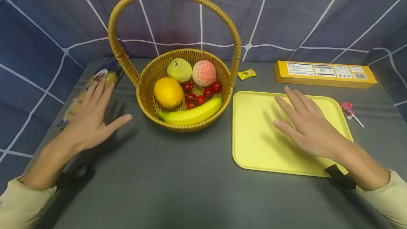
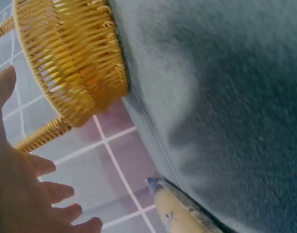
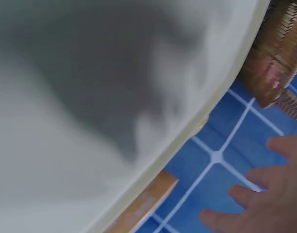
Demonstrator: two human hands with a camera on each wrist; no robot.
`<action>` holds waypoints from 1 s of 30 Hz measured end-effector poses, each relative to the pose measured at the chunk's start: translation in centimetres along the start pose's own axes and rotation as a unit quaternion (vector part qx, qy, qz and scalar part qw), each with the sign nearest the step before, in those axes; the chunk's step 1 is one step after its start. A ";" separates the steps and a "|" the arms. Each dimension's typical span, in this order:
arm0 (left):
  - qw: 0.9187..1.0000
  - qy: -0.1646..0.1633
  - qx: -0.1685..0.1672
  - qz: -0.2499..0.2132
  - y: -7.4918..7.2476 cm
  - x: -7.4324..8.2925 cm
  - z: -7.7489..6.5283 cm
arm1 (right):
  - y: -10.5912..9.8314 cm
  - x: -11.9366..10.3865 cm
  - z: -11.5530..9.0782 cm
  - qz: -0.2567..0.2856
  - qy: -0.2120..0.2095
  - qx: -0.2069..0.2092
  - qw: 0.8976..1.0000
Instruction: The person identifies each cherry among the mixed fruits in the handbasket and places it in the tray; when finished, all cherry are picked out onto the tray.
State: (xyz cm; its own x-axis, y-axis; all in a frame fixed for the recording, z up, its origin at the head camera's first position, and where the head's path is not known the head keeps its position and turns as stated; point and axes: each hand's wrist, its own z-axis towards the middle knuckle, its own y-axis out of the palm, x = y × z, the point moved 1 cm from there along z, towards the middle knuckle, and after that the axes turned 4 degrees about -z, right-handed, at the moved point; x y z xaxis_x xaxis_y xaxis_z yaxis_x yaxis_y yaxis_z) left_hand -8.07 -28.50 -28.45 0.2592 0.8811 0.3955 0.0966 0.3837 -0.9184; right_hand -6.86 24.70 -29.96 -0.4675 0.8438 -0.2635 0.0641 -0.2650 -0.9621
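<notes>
My left hand (image 1: 90,116), fingers spread and holding nothing, hovers at the left, overlapping a long packet (image 1: 109,75) of round pale items in the head view. Above the yellow tray (image 1: 251,133) hangs my right hand (image 1: 305,126), also spread with nothing in it; its shadow falls on the tray. Between the hands stands a wicker basket (image 1: 144,105) with a tall handle. Inside lie a banana (image 1: 194,113), an orange-yellow fruit (image 1: 168,93), a green pear-like fruit (image 1: 179,70), a peach (image 1: 204,73) and several cherries (image 1: 201,99).
Behind the tray lies a long yellow box (image 1: 324,75) with white labels. A small yellow wrapped candy (image 1: 246,74) is right of the basket. Beside the tray's right edge is a pink lollipop (image 1: 348,109). A blue checked cloth (image 1: 286,17) hangs along the back of the grey table (image 1: 178,179).
</notes>
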 end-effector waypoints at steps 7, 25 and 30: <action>0.992 0.036 0.102 -0.069 0.4 2.5 -0.4 | -1.2 -4.2 1.9 0.062 -0.032 0.083 0.994; 0.949 0.013 0.125 -0.290 3.8 6.0 1.1 | -0.3 -10.9 11.3 0.196 -0.146 0.080 0.966; 0.949 0.006 0.121 -0.291 4.0 5.6 1.4 | 0.4 -11.7 13.9 0.190 -0.130 0.007 0.973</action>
State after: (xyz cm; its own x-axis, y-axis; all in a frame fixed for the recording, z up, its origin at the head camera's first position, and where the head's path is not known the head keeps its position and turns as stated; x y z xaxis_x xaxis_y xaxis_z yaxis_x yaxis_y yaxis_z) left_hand -7.60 -21.63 -29.93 0.2411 0.4971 0.8335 0.0048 0.8582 -0.5133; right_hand -13.61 8.22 -26.25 -0.6200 0.5364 -0.5725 0.2660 -0.5427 -0.7967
